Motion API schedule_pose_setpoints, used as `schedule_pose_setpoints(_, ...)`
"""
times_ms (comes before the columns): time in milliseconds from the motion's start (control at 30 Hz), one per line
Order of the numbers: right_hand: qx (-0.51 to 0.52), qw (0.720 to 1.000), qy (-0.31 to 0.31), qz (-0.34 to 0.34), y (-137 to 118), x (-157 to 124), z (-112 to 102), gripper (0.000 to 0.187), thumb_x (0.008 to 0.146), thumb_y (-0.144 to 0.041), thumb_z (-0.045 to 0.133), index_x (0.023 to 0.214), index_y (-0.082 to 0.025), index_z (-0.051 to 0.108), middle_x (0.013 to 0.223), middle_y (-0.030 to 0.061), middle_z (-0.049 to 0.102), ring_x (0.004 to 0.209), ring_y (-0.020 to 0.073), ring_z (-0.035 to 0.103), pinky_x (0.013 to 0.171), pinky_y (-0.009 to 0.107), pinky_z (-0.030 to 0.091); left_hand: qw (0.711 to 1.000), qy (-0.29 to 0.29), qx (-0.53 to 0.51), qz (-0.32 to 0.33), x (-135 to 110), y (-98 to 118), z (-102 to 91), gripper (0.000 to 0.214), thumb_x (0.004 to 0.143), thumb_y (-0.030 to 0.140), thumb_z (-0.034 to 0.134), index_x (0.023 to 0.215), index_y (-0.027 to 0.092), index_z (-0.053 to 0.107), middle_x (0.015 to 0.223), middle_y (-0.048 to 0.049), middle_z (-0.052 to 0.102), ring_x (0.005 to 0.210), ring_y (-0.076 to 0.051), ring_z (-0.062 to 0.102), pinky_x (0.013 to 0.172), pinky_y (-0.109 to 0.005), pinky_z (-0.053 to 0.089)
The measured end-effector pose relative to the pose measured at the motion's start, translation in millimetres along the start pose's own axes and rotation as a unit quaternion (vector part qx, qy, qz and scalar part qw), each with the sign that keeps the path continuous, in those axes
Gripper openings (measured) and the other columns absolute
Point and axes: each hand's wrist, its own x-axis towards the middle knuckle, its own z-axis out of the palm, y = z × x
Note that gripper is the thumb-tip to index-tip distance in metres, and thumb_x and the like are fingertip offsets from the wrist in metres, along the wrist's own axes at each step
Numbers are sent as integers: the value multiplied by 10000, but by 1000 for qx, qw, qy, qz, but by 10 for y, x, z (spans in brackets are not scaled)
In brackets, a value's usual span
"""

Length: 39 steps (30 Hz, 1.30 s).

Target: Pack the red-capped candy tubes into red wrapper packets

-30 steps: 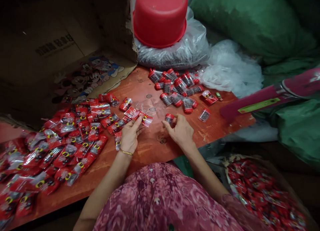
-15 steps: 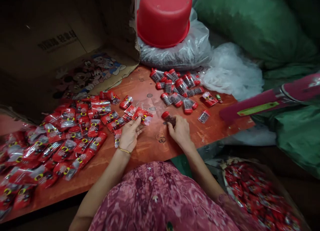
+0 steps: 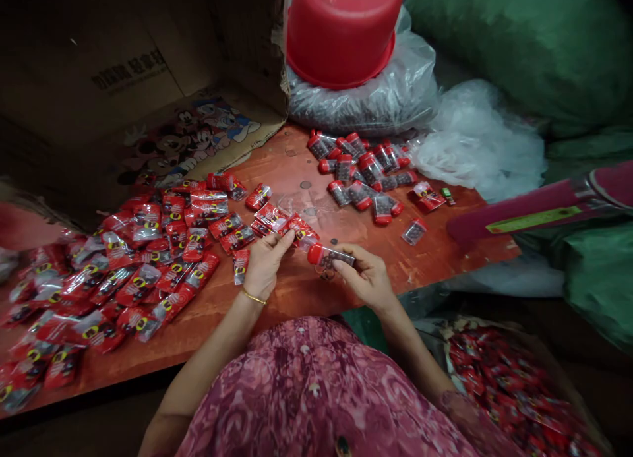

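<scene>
My left hand [image 3: 264, 266] pinches a red printed plastic packet [image 3: 301, 230] by its edge, just above the orange table [image 3: 316, 285]. My right hand [image 3: 366, 277] grips a small clear vial with a red cap [image 3: 327, 254], held sideways with the cap end pointing at the packet's mouth. The two hands are close together near the table's front edge. A heap of several red packets [image 3: 133, 266] spreads over the table to the left. A pile of several red-capped vials [image 3: 363, 173] lies at the back middle.
An upturned red tub [image 3: 343, 31] sits on a clear bag of dark items [image 3: 366, 97] at the back. A cardboard box [image 3: 148, 81] stands at the back left. White plastic [image 3: 475, 144] and green sacks [image 3: 524, 48] lie right. A box of red packets [image 3: 504, 384] sits lower right.
My right hand lifted a vial off the table and brought it left to the packet. My left hand raised the packet slightly. The camera shifted a little.
</scene>
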Motion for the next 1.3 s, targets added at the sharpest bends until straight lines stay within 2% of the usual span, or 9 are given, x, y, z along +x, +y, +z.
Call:
schedule_pose_setpoints(167, 36, 998, 17, 44, 77, 38, 107, 176, 800, -344, 535, 848, -195, 616, 644, -15, 568, 532, 108, 515, 503, 230, 453, 997, -22, 50, 53, 1, -10, -47, 333, 576, 422, 758, 680, 120, 666, 616, 19, 614, 562, -75, 508, 575, -203, 396)
schedule_pose_setpoints(267, 71, 995, 37, 58, 101, 39, 186, 210, 807, -368, 537, 894, -192, 612, 647, -19, 558, 502, 94, 492, 478, 221, 439, 999, -32, -4, 29, -17, 9, 4, 371, 560, 435, 762, 744, 128, 665, 670, 7, 636, 599, -90, 542, 623, -221, 426)
schedule_pose_setpoints(367, 100, 992, 59, 57, 118, 34, 250, 215, 826, -361, 527, 942, -194, 595, 591, -41, 526, 458, 81, 456, 464, 216, 422, 999, -25, -41, 18, -30, 6, 66, 358, 530, 424, 780, 675, 136, 624, 605, 26, 608, 555, -72, 523, 612, -211, 424)
schedule_pose_setpoints(567, 127, 989, 52, 58, 154, 33, 331, 221, 839, -355, 525, 983, -198, 581, 559, -64, 493, 430, 67, 436, 464, 211, 411, 998, -19, -30, 49, 0, -45, 78, 359, 481, 355, 813, 697, 137, 627, 675, 8, 655, 608, -83, 565, 640, -208, 439)
schedule_pose_setpoints(733, 143, 982, 99, 79, 119, 105, 410, 247, 848, -398, 497, 983, -193, 530, 534, -72, 497, 363, 58, 409, 387, 194, 374, 1000, -30, -9, 3, -65, -142, 131, 355, 456, 332, 821, 672, 133, 623, 617, -1, 651, 585, -100, 589, 625, -220, 450)
schedule_pose_setpoints(967, 153, 980, 103, 78, 123, 130, 407, 260, 849, -410, 483, 990, -195, 517, 667, -39, 578, 355, 39, 398, 372, 187, 372, 999, -43, 7, 15, 10, -10, 14, 253, 597, 361, 697, 725, 147, 652, 672, -39, 681, 641, -129, 615, 642, -228, 439)
schedule_pose_setpoints(1033, 113, 983, 114, 84, 217, 110, 365, 272, 851, -414, 472, 994, -188, 526, 697, -26, 593, 381, 51, 422, 399, 199, 392, 1000, -22, 13, 7, 86, 53, -34, 280, 578, 360, 700, 762, 154, 648, 728, -44, 691, 675, -136, 626, 637, -224, 433)
schedule_pose_setpoints(1133, -42, 985, 150, 72, 424, 117, 239, 283, 846, -403, 467, 980, -172, 561, 754, 12, 622, 575, 117, 550, 562, 252, 460, 998, 7, 54, 19, 164, 89, -40, 327, 534, 363, 750, 755, 151, 634, 748, -39, 683, 648, -126, 617, 611, -217, 427)
schedule_pose_setpoints(1300, -345, 929, 116, 66, 584, 293, -7, 320, 861, -371, 416, 946, -144, 625, 866, 98, 651, 818, 227, 550, 749, 354, 420, 997, -19, 58, 43, 158, 43, 19, 359, 528, 384, 772, 749, 140, 629, 712, -29, 676, 615, -115, 605, 630, -230, 461)
